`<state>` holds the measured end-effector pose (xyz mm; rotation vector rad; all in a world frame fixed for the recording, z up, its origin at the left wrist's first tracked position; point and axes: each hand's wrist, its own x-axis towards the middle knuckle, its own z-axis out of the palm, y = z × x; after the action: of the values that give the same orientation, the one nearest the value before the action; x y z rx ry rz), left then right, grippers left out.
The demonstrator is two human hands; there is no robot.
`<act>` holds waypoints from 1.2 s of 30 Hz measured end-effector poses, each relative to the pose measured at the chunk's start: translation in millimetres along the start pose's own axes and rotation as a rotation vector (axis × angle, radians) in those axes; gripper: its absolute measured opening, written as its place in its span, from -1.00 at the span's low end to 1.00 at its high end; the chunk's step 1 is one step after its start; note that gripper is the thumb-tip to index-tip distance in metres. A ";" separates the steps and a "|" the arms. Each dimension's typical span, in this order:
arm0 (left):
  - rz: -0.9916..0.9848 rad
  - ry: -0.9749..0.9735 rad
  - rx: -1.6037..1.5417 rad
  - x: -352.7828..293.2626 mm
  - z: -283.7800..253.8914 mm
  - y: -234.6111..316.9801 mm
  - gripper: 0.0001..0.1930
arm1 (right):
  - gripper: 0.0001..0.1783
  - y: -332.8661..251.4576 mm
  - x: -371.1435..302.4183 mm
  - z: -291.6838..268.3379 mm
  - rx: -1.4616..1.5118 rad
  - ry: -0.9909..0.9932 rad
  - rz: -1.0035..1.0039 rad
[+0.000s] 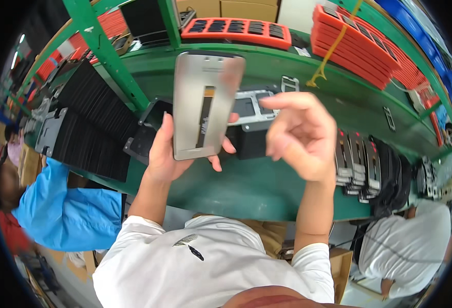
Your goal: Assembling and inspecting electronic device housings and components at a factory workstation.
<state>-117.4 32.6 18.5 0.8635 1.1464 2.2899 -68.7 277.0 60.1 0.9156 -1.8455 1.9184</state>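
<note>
Silver-framed fixture [255,109] on a black block [251,141], serving as reference point for all positions; both rest on a green bench [221,190]. The flat silver panel [187,110], rounded at its corners, is held raised just left of the fixture, overlapping its left edge in this view; it stands nearly upright, leaning slightly to the right at its top. A dark strip [204,118] with an orange upper end runs lengthwise along the face of the panel. The left hand [160,154], left of and nearer the wearer than the fixture, grips the lower part of the panel, thumb along the left edge and fingertips emerging at the right. The right hand [308,134], slightly blurred, is raised to the right of the fixture, well apart from the panel; its fingers are loosely bent, a moderately wide gap separating index finger and thumb. Left of the fixture: a long stack of black trays [90,123]. Right of it, beyond the right hand: upright silver panels [358,164] in a row. Behind and above it: an orange tray [236,42] bearing dark pieces; to the right of that level, stacked orange trays [349,59].
</note>
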 end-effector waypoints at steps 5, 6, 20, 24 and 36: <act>-0.046 0.006 0.036 7.8 -10.6 -0.8 -0.08 | -0.38 26.2 30.9 3.3 0.263 -0.414 0.301; -0.044 0.015 0.046 12.5 -14.1 3.0 -0.08 | -0.35 31.2 33.3 -1.0 0.208 -0.596 0.388; 0.033 0.096 0.259 28.7 7.8 1.9 -0.07 | -0.42 12.4 25.5 -33.8 -0.120 -0.468 0.295; 0.160 0.072 0.564 33.3 -6.1 13.8 -0.18 | -0.56 19.7 7.4 -62.4 -0.358 -0.338 0.121; 0.121 0.171 1.508 61.1 -11.6 -2.5 -0.15 | -0.39 49.4 9.6 -95.8 -0.497 0.126 0.592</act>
<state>-168.7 65.4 31.6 1.1454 2.9730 1.2104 -128.4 363.0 32.6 0.0878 -2.5325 1.5953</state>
